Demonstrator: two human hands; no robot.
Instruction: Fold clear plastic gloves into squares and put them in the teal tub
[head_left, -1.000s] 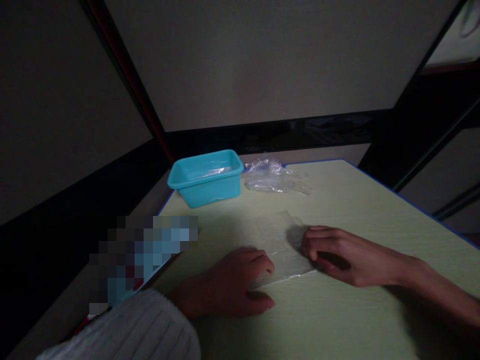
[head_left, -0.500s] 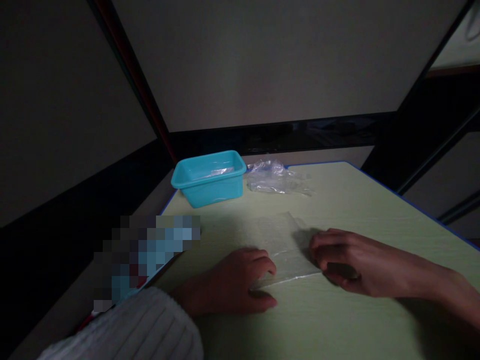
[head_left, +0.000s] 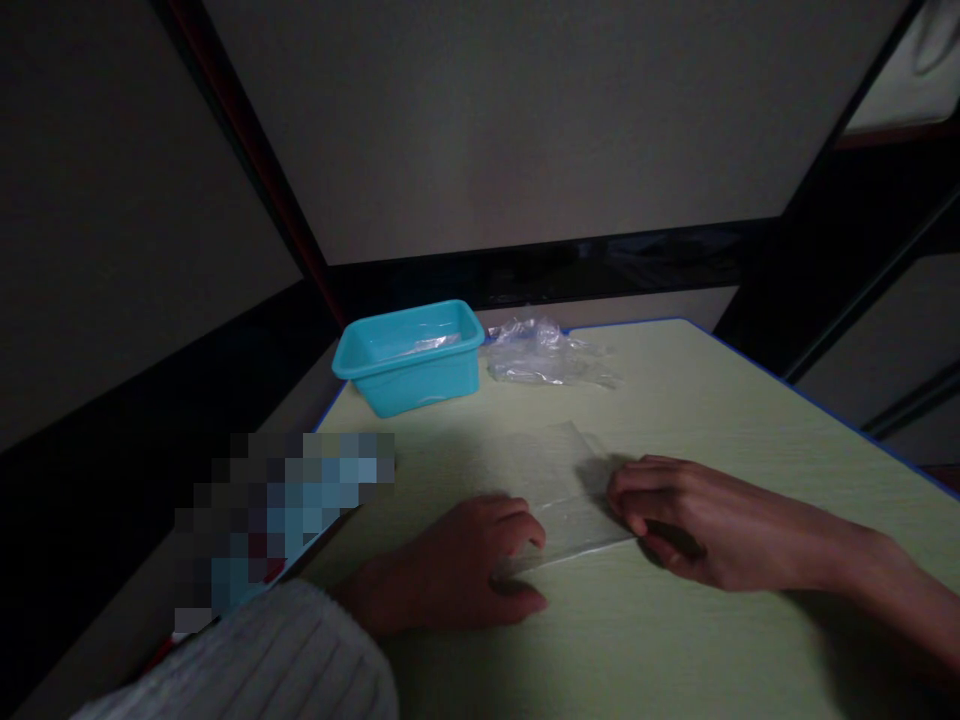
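A clear, flat plastic bag (head_left: 559,490) lies on the light table between my hands, its front edge catching the light. My left hand (head_left: 465,565) rests at the bag's left side, fingers curled over it and the thumb spread apart below. At the right front corner of the bag is my right hand (head_left: 675,520), its thumb and finger tips drawn together on the edge. Part of the bag's left side is hidden beneath my left fingers.
Toward the back left stands a turquoise plastic basin (head_left: 420,380) with some clear plastic inside. Beside it lies a crumpled heap of clear plastic (head_left: 544,355). The table (head_left: 675,400) has a blue edge. A blurred-out patch (head_left: 300,520) covers something at the left edge.
The whole view has shifted slightly, so things appear a little farther left. Both hands keep nearly the same places at the plastic bag.
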